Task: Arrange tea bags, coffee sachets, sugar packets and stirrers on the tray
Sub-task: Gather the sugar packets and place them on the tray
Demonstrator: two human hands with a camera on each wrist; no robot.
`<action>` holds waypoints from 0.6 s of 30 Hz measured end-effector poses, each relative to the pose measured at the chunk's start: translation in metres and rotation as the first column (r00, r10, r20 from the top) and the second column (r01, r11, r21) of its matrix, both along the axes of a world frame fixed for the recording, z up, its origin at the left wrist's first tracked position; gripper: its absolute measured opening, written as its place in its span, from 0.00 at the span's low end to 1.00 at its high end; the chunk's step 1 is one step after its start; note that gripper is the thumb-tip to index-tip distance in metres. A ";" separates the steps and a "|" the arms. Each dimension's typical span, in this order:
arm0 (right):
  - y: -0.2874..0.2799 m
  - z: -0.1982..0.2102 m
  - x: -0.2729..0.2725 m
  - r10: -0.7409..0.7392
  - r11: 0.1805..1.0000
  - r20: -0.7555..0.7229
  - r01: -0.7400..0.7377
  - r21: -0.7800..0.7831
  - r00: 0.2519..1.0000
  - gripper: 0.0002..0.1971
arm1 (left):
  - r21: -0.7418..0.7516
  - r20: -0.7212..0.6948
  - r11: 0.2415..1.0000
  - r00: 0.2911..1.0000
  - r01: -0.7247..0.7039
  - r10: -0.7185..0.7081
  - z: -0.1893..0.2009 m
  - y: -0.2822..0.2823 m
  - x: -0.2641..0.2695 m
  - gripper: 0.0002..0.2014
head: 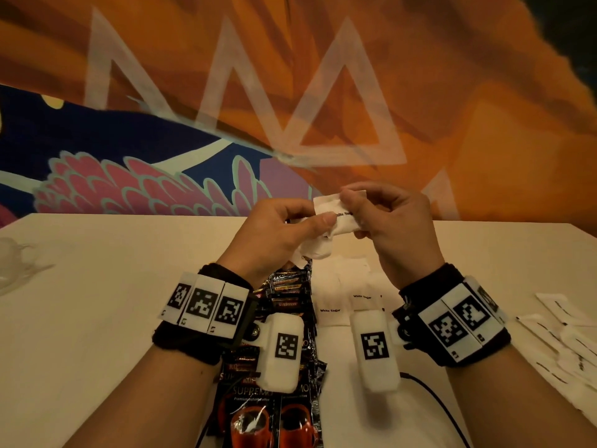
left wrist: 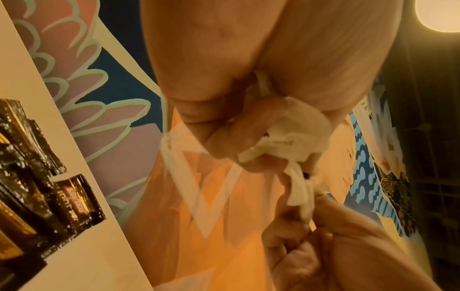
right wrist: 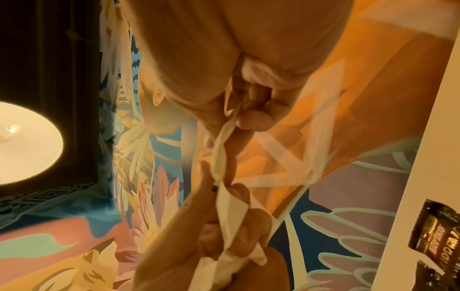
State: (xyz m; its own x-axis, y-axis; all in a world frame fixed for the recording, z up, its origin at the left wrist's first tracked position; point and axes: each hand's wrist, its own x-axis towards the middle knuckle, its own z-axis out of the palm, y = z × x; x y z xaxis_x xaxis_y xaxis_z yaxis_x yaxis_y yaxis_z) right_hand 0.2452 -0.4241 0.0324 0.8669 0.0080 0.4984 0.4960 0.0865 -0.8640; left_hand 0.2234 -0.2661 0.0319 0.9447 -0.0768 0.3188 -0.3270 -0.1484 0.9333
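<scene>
Both hands are raised above the table (head: 97, 286), holding white sugar packets (head: 336, 211) between them. My left hand (head: 284, 231) grips a bunch of joined packets (left wrist: 281, 141), curled round them. My right hand (head: 384, 215) pinches the top packet (right wrist: 224, 141) by its end. More white sugar packets (head: 342, 302) lie on the table under the hands. A heap of dark coffee sachets (head: 287, 295) runs from the left wrist toward me, with "Supremo" printed on them (head: 255, 409). No tray shows in any view.
White paper-wrapped sticks (head: 562, 334) lie at the right of the table. A clear plastic thing (head: 13, 263) sits at the left edge. A black cable (head: 433, 396) trails near my right forearm. A painted wall (head: 290, 92) stands right behind the table.
</scene>
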 end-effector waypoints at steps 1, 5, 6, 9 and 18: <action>0.000 0.000 0.000 0.025 1.000 -0.012 -0.025 0.006 1.000 0.03 | 0.007 0.007 1.000 1.000 -0.011 0.011 0.000 0.001 0.001 0.12; -0.009 0.003 0.002 0.048 0.995 -0.067 -0.053 -0.080 0.997 0.05 | 0.004 0.011 0.996 0.996 -0.088 0.088 0.000 0.005 0.004 0.05; -0.013 0.004 0.002 0.036 0.995 -0.081 -0.043 -0.090 0.996 0.05 | -0.009 0.011 0.994 0.994 -0.112 0.112 0.000 0.006 0.004 0.06; -0.035 0.000 0.005 0.012 0.996 -0.167 -0.027 -0.086 0.986 0.04 | -0.067 -0.016 0.974 0.976 -0.216 0.215 0.002 0.008 0.006 0.09; -0.067 -0.055 0.013 -0.188 0.816 -0.574 -0.199 -0.543 0.797 0.06 | -0.088 -0.061 0.965 0.969 -0.246 0.241 0.004 0.004 0.003 0.09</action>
State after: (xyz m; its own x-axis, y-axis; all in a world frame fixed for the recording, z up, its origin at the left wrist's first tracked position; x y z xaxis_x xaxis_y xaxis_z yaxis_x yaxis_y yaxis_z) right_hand 0.2580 -0.4907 -0.0228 0.9735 0.1158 -0.1970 -0.1153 -0.4952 -0.8611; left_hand 0.2268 -0.2622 0.0362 0.9460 0.1855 0.2659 -0.2450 -0.1281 0.9610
